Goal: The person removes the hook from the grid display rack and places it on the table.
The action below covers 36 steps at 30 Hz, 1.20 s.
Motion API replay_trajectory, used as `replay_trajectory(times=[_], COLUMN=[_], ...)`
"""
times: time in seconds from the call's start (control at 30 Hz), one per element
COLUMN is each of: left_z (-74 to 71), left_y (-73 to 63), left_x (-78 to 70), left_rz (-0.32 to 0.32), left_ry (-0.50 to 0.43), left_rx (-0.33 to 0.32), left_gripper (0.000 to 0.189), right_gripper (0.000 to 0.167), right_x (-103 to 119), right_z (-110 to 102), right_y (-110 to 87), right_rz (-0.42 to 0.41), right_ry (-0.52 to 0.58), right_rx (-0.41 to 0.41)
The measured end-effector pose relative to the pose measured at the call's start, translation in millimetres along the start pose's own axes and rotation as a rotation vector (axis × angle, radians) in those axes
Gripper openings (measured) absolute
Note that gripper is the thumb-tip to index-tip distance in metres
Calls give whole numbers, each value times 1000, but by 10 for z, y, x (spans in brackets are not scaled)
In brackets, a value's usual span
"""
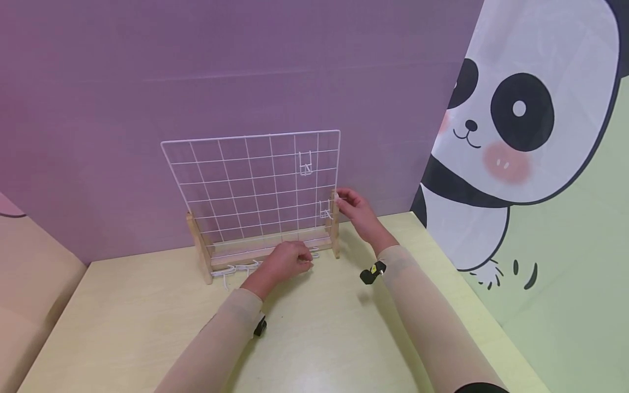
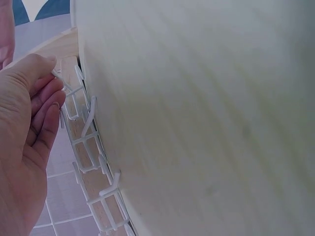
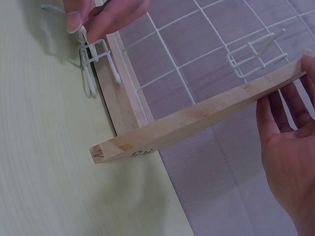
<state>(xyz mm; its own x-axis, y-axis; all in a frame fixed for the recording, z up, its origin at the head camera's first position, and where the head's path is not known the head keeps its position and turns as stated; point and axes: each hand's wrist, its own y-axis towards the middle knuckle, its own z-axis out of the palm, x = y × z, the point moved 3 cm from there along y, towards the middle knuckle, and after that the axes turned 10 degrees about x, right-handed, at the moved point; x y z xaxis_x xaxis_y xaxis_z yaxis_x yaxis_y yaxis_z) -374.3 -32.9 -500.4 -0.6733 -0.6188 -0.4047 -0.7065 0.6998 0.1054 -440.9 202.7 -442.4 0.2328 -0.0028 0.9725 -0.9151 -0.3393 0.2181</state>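
A white wire grid panel [image 1: 255, 185] stands upright between the two wooden side posts of a stand. My left hand [image 1: 286, 262] is at the front of the stand's wooden base, where thumb and finger pinch a white wire hook [image 3: 93, 53], best seen in the right wrist view. My right hand [image 1: 362, 217] holds the right wooden post [image 3: 206, 113] from its outer side, thumb on the edge and fingers behind. Two more wire hooks hang on the grid's right part, an upper hook [image 1: 306, 165] and a lower hook [image 1: 325, 210] near the post.
Several white wire hooks [image 2: 110, 196] lie in a row along the front of the wooden base. The pale wooden table [image 1: 304, 338] backs onto a purple wall [image 1: 236, 65]. A panda picture [image 1: 521, 158] covers the wall on the right.
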Motion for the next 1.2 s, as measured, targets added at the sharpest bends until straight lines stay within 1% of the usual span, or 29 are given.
replay_trajectory(times=[0.3,0.53,0.73,0.8,1.03,1.2], left_z=[12,8,8,6,-22,-29], left_y=[3,6,18,17,-7,-25], left_x=[-4,-6,-2,-2,-27,-31], left_rz=[19,33,52,50,38,33], left_ry=[37,24,33,27,-13,-11], left_rx=[-1,2,-4,0,19,16], left_gripper=[8,10,11,11,12,13], right_gripper=[35,36,34,33,35,33], right_x=[-16,-18,-19,-21,-23,-28], right_z=[-17,-20,-19,-17,3,2], right_y=[3,1,-9,-12,3,9], right_rz=[15,19,21,18,-31,-28], right_ry=[-23,-26,-28,-28,17,14], right_rx=[4,11,10,8,11,4])
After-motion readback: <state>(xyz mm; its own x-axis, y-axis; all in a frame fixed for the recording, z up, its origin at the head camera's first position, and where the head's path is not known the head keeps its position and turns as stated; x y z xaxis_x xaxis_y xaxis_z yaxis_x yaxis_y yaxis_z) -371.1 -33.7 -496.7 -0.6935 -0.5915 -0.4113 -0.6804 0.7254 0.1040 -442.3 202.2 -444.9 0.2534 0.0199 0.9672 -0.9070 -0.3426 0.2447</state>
